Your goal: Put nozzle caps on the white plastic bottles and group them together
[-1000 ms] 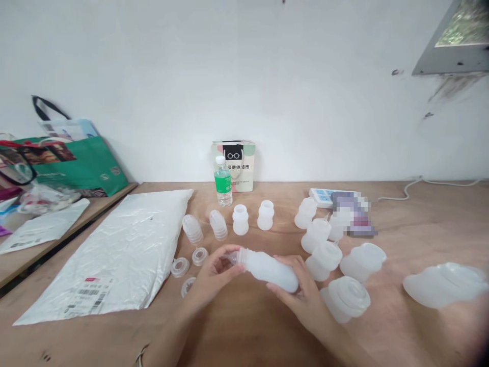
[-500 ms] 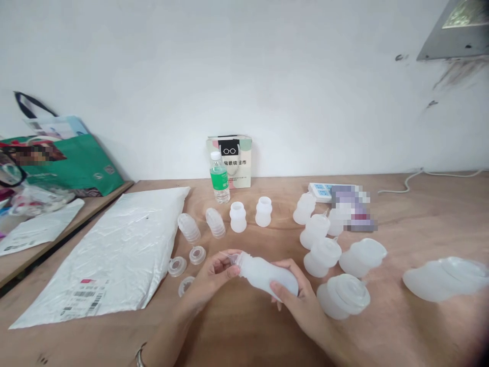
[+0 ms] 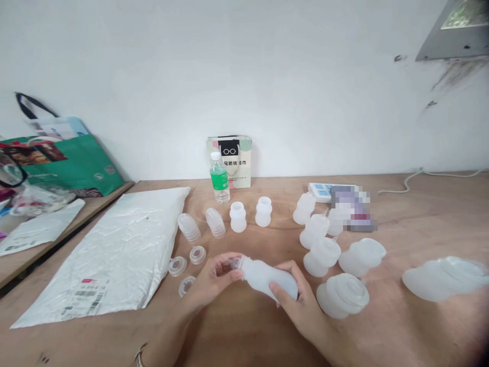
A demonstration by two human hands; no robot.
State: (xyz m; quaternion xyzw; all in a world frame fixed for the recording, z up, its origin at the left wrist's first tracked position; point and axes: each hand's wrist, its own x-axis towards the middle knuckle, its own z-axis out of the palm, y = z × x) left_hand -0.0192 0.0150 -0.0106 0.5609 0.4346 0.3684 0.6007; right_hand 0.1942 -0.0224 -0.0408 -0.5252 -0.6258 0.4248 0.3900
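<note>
Shifted bottle between both hands

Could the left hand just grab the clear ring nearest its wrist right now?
Probably not straight away: the left hand has its fingers on the clear tip of the bottle. But the ring lies close by, with nothing seen resting on it, so freeing those fingers would likely do.

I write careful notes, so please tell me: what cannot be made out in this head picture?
Head view throughout:
Teat: partly hidden by the left hand.
Baby bottle: base end partly behind the right hand.
Purple item: pixelated, kind unclear.
Green shopping bag: cut off by the left edge.
White mailing bag: label print too small.
</note>
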